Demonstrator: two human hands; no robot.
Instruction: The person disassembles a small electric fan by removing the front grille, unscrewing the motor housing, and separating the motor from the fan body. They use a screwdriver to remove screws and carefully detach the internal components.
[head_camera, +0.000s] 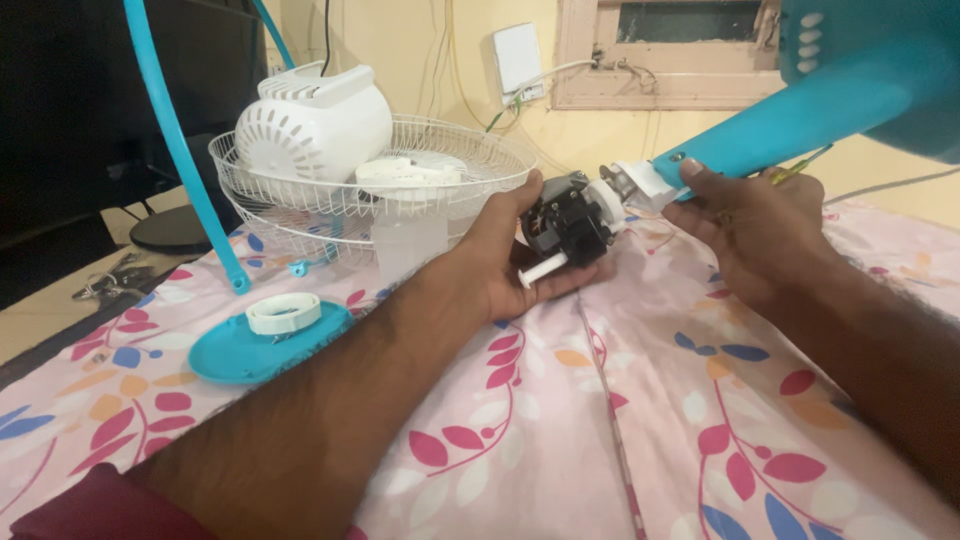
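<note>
Floral cloth lies nearest, under both hands. Left hand grips the fan motor; right hand clasps the blue fan neck, just beside it. Step in hand: motor meets neck; alignment looks necessary.

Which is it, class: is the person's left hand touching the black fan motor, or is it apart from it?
Touching. The head view shows the left hand cupped under and around the black fan motor, fingers wrapped against its near side, with no gap visible.

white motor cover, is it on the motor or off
Off. The white motor cover rests in the wire fan guard, while the left hand holds the bare black motor apart from it.
</note>
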